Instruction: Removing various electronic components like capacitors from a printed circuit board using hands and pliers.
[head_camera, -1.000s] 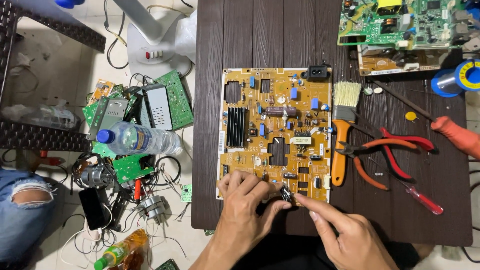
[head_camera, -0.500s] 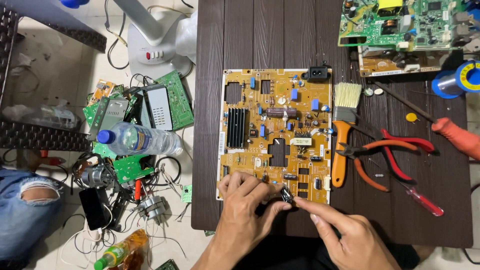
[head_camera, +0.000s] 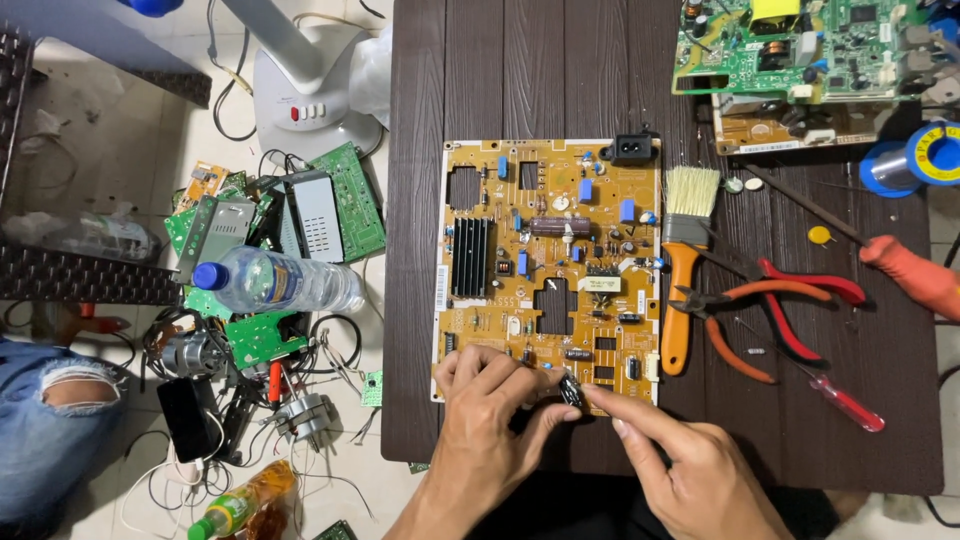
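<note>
Dark slatted tabletop (head_camera: 480, 120), lower centre of frame: two hands are pinching one small component at a circuit board's edge.

Left hand (head_camera: 490, 420) and right hand (head_camera: 690, 470) are both closing fingertips on a small dark cylindrical component (head_camera: 571, 390) at the bottom edge of the yellow circuit board (head_camera: 550, 270), the left hand also resting on it. Judged light, rigid and fragile at its leads; grip is best taken on the body. An orange-handled brush (head_camera: 683, 270) and red pliers (head_camera: 770, 310) are lying to the right, near the board.
</note>
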